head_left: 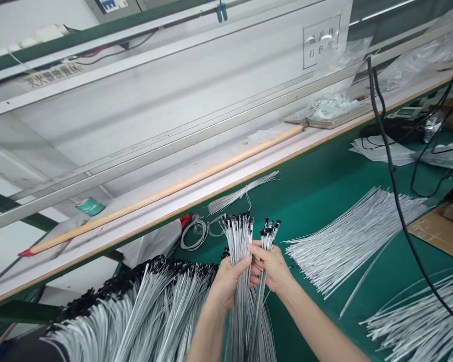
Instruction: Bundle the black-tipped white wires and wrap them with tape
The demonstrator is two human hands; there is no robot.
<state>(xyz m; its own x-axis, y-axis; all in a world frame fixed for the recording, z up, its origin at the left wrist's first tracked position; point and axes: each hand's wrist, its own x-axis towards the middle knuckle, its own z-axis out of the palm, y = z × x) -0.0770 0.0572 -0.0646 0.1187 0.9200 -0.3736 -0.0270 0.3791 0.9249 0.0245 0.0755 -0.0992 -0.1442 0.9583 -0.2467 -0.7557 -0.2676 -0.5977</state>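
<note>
My left hand [229, 281] is wrapped round a thick bundle of grey cables [238, 241] with black connectors at their upper ends. Close beside it, my right hand [271, 266] grips a thinner bundle of the same cables [267, 239], its black ends pointing up. The fingers of both hands nearly meet between the two bundles, and the cable lengths hang down toward the lower edge of the view. To the left lies a large pile of similar cables [166, 311], black connectors along its far side.
Loose grey cables [347, 236] lie spread on the green table [305, 191], with another heap [426, 317] at lower right. A small wire bunch [241, 193] and a coiled cable [194, 235] lie beyond my hands. A black cord [390, 166] hangs at right. A wooden pole [173, 188] rests on the shelf.
</note>
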